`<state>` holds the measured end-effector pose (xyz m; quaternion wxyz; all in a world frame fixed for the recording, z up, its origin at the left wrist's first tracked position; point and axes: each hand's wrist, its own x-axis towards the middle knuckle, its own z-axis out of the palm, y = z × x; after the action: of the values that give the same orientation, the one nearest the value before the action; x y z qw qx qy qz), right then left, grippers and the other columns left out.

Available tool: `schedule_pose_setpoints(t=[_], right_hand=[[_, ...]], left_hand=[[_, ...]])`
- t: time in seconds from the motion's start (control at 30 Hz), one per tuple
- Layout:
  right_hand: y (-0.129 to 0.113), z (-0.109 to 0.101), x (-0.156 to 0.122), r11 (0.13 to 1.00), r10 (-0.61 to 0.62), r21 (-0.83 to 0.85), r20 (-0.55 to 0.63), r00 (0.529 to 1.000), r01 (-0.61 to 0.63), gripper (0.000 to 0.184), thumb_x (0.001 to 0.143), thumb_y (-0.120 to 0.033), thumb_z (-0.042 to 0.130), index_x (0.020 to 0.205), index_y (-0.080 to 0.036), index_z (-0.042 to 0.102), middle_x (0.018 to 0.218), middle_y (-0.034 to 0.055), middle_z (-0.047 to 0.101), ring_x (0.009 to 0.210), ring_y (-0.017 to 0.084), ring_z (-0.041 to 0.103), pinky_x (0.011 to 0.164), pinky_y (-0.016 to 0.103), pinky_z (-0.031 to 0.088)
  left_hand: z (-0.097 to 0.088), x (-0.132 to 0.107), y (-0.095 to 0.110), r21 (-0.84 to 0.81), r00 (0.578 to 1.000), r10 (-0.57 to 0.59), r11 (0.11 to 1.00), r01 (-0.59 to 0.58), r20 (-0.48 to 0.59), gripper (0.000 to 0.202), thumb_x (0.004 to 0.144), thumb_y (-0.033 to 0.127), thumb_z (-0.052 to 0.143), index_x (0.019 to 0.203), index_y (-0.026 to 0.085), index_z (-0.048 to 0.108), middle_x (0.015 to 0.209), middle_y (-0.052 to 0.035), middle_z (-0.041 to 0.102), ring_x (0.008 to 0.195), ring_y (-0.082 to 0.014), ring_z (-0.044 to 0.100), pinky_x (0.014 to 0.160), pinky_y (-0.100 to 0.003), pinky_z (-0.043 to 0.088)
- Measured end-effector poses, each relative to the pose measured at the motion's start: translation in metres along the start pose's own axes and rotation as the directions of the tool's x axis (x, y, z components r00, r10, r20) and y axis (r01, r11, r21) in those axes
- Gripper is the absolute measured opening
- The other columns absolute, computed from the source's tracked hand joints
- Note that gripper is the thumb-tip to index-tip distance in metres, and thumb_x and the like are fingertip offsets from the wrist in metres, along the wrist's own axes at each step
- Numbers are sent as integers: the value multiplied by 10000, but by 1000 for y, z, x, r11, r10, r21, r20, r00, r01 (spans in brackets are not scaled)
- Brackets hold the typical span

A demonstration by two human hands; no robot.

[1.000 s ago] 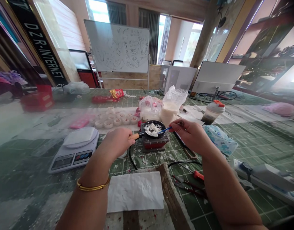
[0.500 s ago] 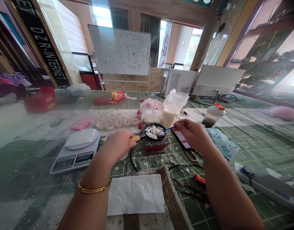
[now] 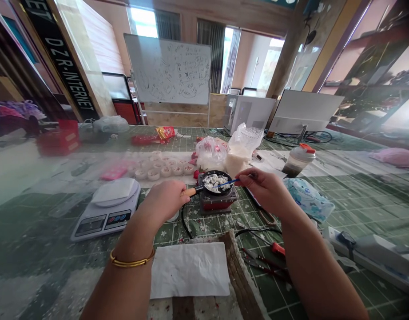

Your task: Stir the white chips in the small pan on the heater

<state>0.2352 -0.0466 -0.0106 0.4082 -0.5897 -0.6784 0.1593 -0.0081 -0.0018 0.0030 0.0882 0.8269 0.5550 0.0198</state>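
Observation:
A small black frying pan (image 3: 217, 194) rests on a little red and grey electric stove (image 3: 218, 205). White crumbly lumps (image 3: 212, 181) lie in the pan. My left hand (image 3: 167, 199) is closed around the pan's wooden handle (image 3: 190, 192). In my right hand (image 3: 262, 184) I pinch a thin blue stick (image 3: 231, 181), whose tip reaches in among the white lumps. Partly under my right hand lies a phone (image 3: 254, 198). What the lumps are made of I cannot tell.
A kitchen scale (image 3: 106, 215) stands left, near several small round cups (image 3: 153, 174). Behind the pan are plastic bags (image 3: 240, 151). To the right sit a shaker bottle (image 3: 297, 161), a tissue pack (image 3: 309, 198) and a power strip (image 3: 371, 253). Pliers (image 3: 264, 262) and white paper (image 3: 191, 271) lie in front.
My right hand has moved slightly left, pushing the blue stick further across the pan through the white lumps. My left hand keeps its hold on the handle.

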Motion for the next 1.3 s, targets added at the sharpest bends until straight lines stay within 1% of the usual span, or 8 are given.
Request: schedule_pose_setpoints(t=[0.13, 0.23, 0.4, 0.63, 0.87, 1.0, 1.17, 1.3], right_hand=[[-3, 0, -1, 997, 35, -72, -41, 999, -38, 289, 818, -432, 457, 890, -194, 604, 781, 35, 692, 683, 161, 594, 631, 285, 423], [-3, 3, 0, 999, 43, -14, -89, 995, -45, 305, 826, -436, 445, 930, -192, 595, 813, 43, 696, 711, 165, 603, 641, 287, 427], [-5, 10, 0, 1000, -2, -8, 25, 1000, 2, 284, 826, -416, 451, 919, -197, 607, 821, 43, 694, 736, 166, 609, 650, 280, 431], [3, -15, -2, 988, 30, -143, -209, 977, -60, 324, 823, -447, 437, 932, -189, 599, 782, 41, 688, 633, 153, 580, 568, 265, 403], [-4, -19, -3, 958, 20, -282, -127, 992, -55, 297, 824, -419, 424, 863, -193, 612, 731, 34, 682, 593, 151, 564, 560, 267, 389], [-11, -13, -6, 971, -14, -237, -20, 1000, 9, 297, 833, -416, 415, 857, -198, 616, 756, 35, 686, 620, 151, 575, 573, 261, 395], [-12, -10, -7, 960, -31, -280, -114, 993, -2, 285, 831, -400, 422, 889, -196, 611, 730, 33, 680, 605, 150, 563, 574, 266, 386], [-16, -6, -9, 971, -13, -238, -5, 1000, 11, 266, 838, -404, 418, 837, -210, 601, 733, 17, 672, 631, 145, 567, 579, 256, 389]], left_hand=[[-1, -1, 0, 1, 1000, 21, 1000, -21, -11, 224, 757, 371, 440, 698, 194, 564, 699, -24, 605, 611, -145, 519, 498, -236, 223], [0, -2, -2, 3, 1000, 15, 1000, -15, -7, 209, 760, 358, 444, 714, 197, 569, 705, -22, 615, 613, -142, 523, 502, -233, 228], [1, -2, -4, 0, 999, 26, 1000, -26, -18, 200, 749, 364, 467, 697, 190, 551, 721, -25, 617, 626, -140, 524, 506, -228, 233], [2, -2, -3, 5, 1000, 20, 1000, -19, -21, 180, 745, 341, 451, 684, 196, 540, 688, -21, 604, 612, -147, 526, 496, -233, 232], [1, -2, -3, -4, 1000, 22, 1000, -22, -16, 199, 746, 360, 449, 700, 197, 554, 704, -25, 609, 626, -154, 537, 500, -238, 239], [1, -2, -3, -4, 1000, 19, 1000, -19, -13, 200, 752, 358, 455, 709, 197, 566, 707, -26, 614, 630, -153, 544, 500, -235, 238], [0, -2, -2, 1, 1000, 13, 1000, -13, -16, 183, 746, 339, 460, 716, 196, 571, 712, -25, 617, 631, -148, 541, 507, -230, 238], [-1, -2, -1, -11, 1000, 8, 1000, -8, 9, 206, 752, 362, 442, 714, 199, 562, 704, -26, 613, 621, -148, 530, 503, -231, 234]])
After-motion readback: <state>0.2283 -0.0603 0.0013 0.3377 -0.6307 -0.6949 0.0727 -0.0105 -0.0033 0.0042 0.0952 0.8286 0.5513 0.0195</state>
